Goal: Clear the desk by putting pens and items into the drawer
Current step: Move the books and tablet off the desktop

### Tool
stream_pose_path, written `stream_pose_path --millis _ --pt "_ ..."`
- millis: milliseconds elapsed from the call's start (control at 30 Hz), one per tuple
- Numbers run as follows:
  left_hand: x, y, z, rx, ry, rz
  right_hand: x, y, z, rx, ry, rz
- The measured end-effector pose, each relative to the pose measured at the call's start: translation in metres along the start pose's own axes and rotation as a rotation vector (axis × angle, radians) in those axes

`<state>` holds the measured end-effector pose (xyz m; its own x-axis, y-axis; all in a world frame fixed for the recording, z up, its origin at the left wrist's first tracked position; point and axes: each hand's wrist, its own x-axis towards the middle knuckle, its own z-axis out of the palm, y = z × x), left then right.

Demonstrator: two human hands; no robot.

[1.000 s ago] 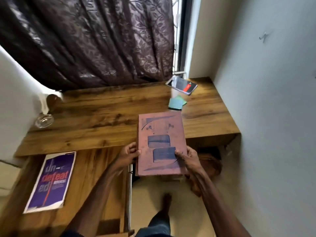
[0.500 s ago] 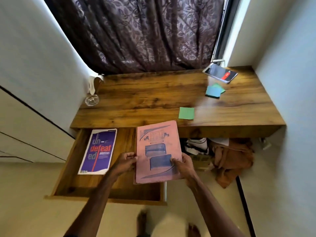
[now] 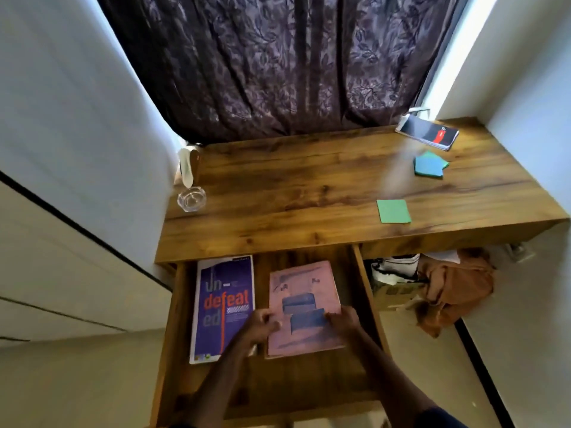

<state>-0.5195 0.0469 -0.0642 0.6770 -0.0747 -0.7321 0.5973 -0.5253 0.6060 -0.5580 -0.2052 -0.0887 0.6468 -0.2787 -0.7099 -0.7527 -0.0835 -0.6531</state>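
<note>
Head view: pink book (image 3: 304, 304) in drawer (image 3: 309, 381), left hand (image 3: 261, 324) and right hand (image 3: 344, 319) seemingly gripping its edges; green note (image 3: 393, 211), blue notes (image 3: 429, 165), phone (image 3: 428, 135) waiting on desk (image 3: 293, 196).

curtain (image 3: 278, 66): dark purple, leaf pattern, hangs in bunched folds at the back
orange cloth (image 3: 454, 285): crumpled heap, low right, against the wall
white-black item (image 3: 392, 270): just left of the cloth, kind unclear
left panels (image 3: 61, 273): cream, dark seams
floor (image 3: 77, 390): beige
</note>
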Motion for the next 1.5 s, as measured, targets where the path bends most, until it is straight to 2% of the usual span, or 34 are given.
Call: stream_pose_path --millis 67,233,533,667,800,900,967,1133,1333,1500 --pt "0.021 -0.012 -0.007 -0.012 -0.04 0.001 0.003 -0.007 0.01 -0.039 0.047 0.052" --pt "0.031 -0.009 -0.016 0.015 -0.07 0.037 0.017 -0.021 0.025 -0.277 0.137 0.034" --pt "0.066 -0.007 -0.033 0.13 -0.083 0.057 0.041 -0.034 0.045 -0.326 0.059 0.075" --pt "0.07 -0.007 -0.032 0.176 -0.111 0.055 0.04 -0.033 0.048 -0.464 0.041 0.062" --pt "0.071 -0.006 -0.027 0.321 0.022 0.116 0.035 -0.021 0.047 -0.611 0.018 -0.048" --pt "0.067 -0.009 -0.028 0.569 0.105 0.214 0.029 -0.017 0.048 -0.67 0.03 -0.144" --pt "0.064 -0.017 -0.027 0.739 0.106 0.19 0.026 -0.016 0.051 -0.696 0.072 -0.155" --pt "0.078 -0.034 -0.027 0.956 0.201 0.13 0.031 -0.014 0.064 -0.657 0.165 -0.151" --pt "0.086 -0.047 -0.023 0.94 0.252 0.137 0.039 -0.009 0.08 -0.784 0.212 -0.144" --pt "0.085 -0.052 -0.033 0.947 0.259 0.148 0.034 -0.007 0.09 -0.79 0.254 -0.172"
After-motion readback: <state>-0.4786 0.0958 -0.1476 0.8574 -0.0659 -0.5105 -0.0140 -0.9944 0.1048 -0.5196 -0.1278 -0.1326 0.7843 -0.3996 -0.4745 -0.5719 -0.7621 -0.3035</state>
